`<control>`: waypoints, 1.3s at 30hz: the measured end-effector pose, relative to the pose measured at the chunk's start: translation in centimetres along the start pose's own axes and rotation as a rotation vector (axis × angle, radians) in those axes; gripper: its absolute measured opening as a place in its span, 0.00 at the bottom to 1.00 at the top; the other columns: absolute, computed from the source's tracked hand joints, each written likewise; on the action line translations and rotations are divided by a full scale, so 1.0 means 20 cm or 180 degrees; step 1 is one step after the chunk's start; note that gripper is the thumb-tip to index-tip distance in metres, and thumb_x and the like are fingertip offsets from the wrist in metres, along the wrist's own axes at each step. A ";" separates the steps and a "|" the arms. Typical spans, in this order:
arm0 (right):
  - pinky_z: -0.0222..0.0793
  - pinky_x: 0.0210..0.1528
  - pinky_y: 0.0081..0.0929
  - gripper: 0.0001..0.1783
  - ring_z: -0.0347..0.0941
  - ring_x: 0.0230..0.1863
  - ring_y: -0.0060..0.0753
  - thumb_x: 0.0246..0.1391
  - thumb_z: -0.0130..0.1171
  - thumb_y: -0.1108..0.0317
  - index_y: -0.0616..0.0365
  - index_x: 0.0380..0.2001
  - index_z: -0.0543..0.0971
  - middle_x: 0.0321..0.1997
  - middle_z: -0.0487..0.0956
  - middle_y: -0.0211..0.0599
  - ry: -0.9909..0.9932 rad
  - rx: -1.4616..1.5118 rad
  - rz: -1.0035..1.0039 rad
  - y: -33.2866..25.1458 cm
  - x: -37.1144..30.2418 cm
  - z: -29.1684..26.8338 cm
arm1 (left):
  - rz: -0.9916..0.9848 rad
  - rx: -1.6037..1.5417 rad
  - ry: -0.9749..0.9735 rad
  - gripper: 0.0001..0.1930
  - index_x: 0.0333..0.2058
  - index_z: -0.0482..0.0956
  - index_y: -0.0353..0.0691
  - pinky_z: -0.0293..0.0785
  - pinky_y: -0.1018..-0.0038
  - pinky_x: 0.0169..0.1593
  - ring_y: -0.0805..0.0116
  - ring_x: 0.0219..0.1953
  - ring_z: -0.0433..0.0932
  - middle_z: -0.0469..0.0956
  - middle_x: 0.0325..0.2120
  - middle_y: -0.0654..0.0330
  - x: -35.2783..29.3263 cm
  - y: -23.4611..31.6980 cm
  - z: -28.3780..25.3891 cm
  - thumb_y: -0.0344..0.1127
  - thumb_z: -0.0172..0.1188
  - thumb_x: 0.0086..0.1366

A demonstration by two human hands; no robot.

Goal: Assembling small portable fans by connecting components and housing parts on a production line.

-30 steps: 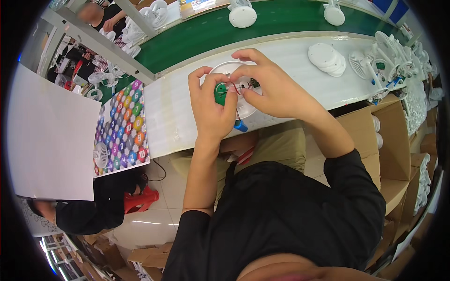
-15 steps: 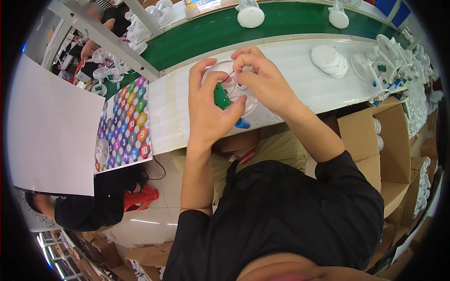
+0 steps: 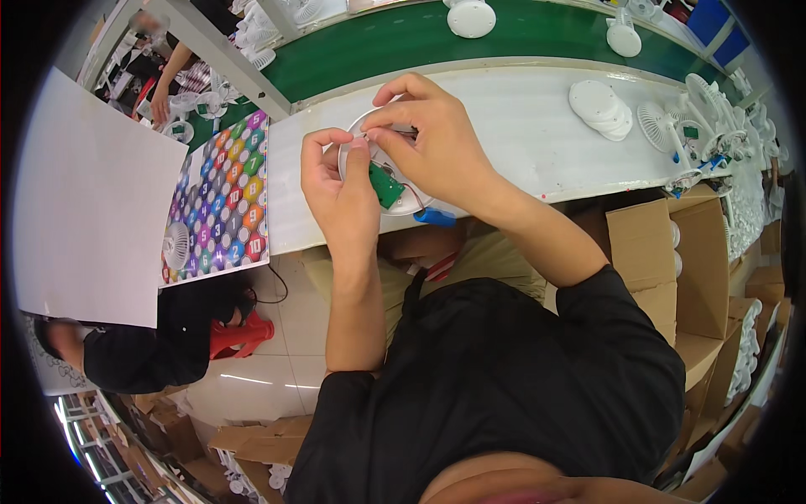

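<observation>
A white round fan base [image 3: 411, 204] lies on the worktable in front of me, its hollow inside facing up. Within it sits a green circuit board [image 3: 385, 186], tilted. Thin red and dark wires run from the board to a blue cylindrical battery [image 3: 435, 217], which hangs over the base's near rim. My left hand [image 3: 342, 185] is at the base's left side, thumb and index finger closed in a pinch. My right hand [image 3: 432, 143] reaches over the base and pinches close to the left fingertips. Whatever both hold is too small and covered to make out.
White round plates [image 3: 601, 109] are stacked to the right, near several small white fans [image 3: 684, 134]. Beyond the white table [image 3: 520, 134] runs a green conveyor [image 3: 361, 63] carrying fan parts. A colourful board [image 3: 220, 197] stands at left, cardboard boxes [image 3: 663, 269] at right. Other people sit leftward.
Both hands have come together at the base's far left, my right hand moving left. The circuit board shows more openly, and the battery sticks out further past the near rim.
</observation>
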State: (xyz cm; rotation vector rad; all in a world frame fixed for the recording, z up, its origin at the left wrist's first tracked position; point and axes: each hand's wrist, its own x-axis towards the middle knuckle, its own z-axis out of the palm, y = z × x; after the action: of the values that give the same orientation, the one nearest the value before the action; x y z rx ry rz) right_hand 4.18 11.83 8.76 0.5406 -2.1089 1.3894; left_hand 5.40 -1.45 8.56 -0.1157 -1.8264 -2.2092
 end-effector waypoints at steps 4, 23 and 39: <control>0.63 0.31 0.21 0.06 0.68 0.30 0.27 0.47 0.58 0.74 0.58 0.31 0.79 0.34 0.75 0.32 -0.0654 0.0490 0.0559 -0.01 0.03 -0.04 | -0.0210 0.0499 -0.0849 0.07 0.35 0.71 0.38 0.59 0.86 0.29 0.81 0.25 0.64 0.74 0.27 0.63 0.03 0.06 -0.11 0.21 0.56 0.58; 0.71 0.41 0.27 0.14 0.75 0.38 0.34 0.43 0.56 0.76 0.61 0.37 0.78 0.39 0.80 0.38 -0.0773 0.0285 -0.0052 -0.03 0.02 0.05 | 0.0459 0.1021 -0.1806 0.09 0.36 0.79 0.35 0.60 0.87 0.27 0.81 0.22 0.65 0.76 0.25 0.63 0.09 0.08 -0.34 0.20 0.58 0.57; 0.71 0.34 0.24 0.07 0.76 0.35 0.31 0.69 0.45 0.63 0.54 0.41 0.67 0.44 0.78 0.49 0.0619 0.4293 0.3151 0.06 -0.38 -0.02 | 0.0664 0.1063 -0.0176 0.07 0.36 0.81 0.28 0.63 0.88 0.23 0.82 0.19 0.66 0.78 0.23 0.61 -0.04 -0.03 -0.17 0.22 0.62 0.57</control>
State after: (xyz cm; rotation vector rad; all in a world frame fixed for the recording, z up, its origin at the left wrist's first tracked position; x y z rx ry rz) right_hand 9.40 12.98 3.17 -0.3012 -0.9313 3.1863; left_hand 6.47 -4.61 7.16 -0.2874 -2.0791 -1.7543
